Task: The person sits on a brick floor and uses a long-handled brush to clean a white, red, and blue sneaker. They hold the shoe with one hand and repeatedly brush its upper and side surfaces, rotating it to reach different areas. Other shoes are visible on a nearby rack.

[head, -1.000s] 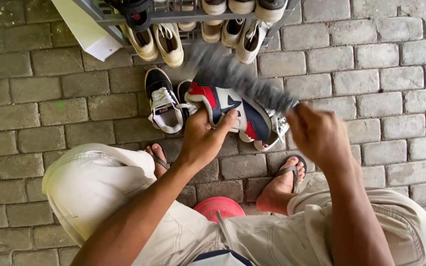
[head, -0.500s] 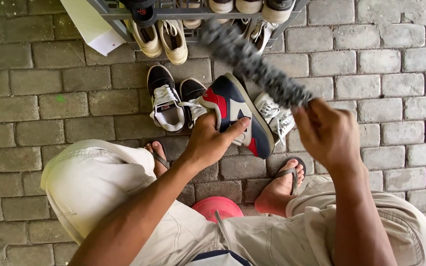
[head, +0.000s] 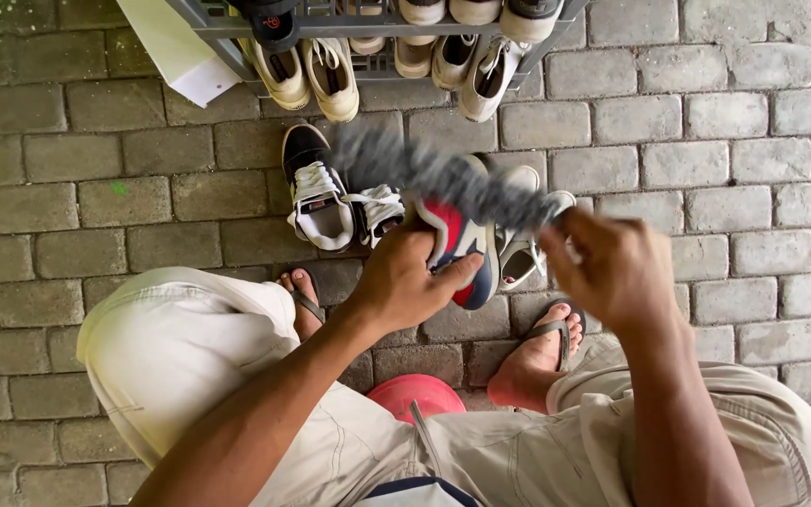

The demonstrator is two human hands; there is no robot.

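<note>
My left hand [head: 404,282] grips a red, white and navy sneaker [head: 462,246], held up over the paving between my knees. My right hand [head: 617,270] holds a long grey brush [head: 443,176], blurred with motion, lying across the top of the sneaker. A black and white sneaker [head: 316,188] lies on the paving just left of the held one, with another white-laced shoe [head: 377,208] beside it. A white shoe [head: 523,246] sits on the ground behind the held sneaker.
A grey metal shoe rack [head: 368,23] with several pale shoes stands at the top. A white sheet [head: 175,52] leans at its left. My sandalled feet [head: 542,352] rest on grey brick paving [head: 706,169]. A red stool [head: 415,396] shows between my legs.
The brush has swung leftward and lower across the sneaker. My left hand has tilted the sneaker more upright and drawn it slightly nearer. My right hand shifted down.
</note>
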